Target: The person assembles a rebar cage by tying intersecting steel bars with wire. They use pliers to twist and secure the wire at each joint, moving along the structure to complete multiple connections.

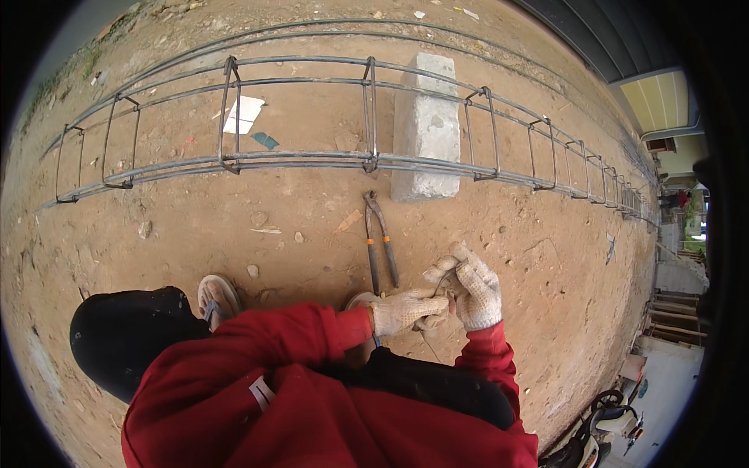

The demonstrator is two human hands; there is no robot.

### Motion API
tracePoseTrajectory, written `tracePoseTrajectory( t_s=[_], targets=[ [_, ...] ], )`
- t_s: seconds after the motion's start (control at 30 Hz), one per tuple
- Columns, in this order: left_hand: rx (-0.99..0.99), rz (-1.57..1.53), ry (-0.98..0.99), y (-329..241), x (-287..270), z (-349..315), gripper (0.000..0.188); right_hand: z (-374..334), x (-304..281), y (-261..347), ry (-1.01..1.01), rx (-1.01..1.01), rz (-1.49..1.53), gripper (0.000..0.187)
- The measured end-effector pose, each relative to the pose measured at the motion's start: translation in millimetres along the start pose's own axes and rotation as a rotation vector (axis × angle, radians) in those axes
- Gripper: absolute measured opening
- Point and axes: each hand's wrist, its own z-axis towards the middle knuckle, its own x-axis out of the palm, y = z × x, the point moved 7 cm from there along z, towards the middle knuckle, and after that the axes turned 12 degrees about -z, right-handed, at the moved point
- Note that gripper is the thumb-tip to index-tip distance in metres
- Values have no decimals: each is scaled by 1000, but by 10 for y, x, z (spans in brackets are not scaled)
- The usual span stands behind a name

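Note:
Both my hands wear pale knitted work gloves and meet low in front of me, right of centre. A thin dark wire (442,283) runs between them, and a loose end trails below. My left hand (407,310) is closed, its fingers pinched at the wire. My right hand (476,290) curls around the wire from the other side. On the dirt just beyond my left hand lie steel pincers (377,234) with dark grips and orange bands. Farther off, a long rebar cage (296,160) with square stirrups stretches across the view; my hands are apart from it.
A rough concrete block (427,140) supports the cage. Long loose bars (328,33) lie behind it. White scrap (245,115) and a green scrap (265,140) rest on the dirt. My sandalled foot (218,298) is at left. A motorcycle (605,429) stands at lower right.

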Motion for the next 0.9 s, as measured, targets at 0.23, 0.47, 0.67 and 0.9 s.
tracePoseTrajectory(
  t_s=[0.23,0.47,0.67,0.9],
  targets=[
    [-9,14,-21,25,48,59,28,26,-89,41,-117,129,-275,31],
    [242,543,-196,-130,-28,131,28,59,-87,200,-278,85,-247,20],
    [349,158,-396,-216,-175,78,30,386,116,264,-166,-40,112,18],
    [770,1165,-508,-655,59,-447,20,614,583,132,173,75,124,17]
  ],
)
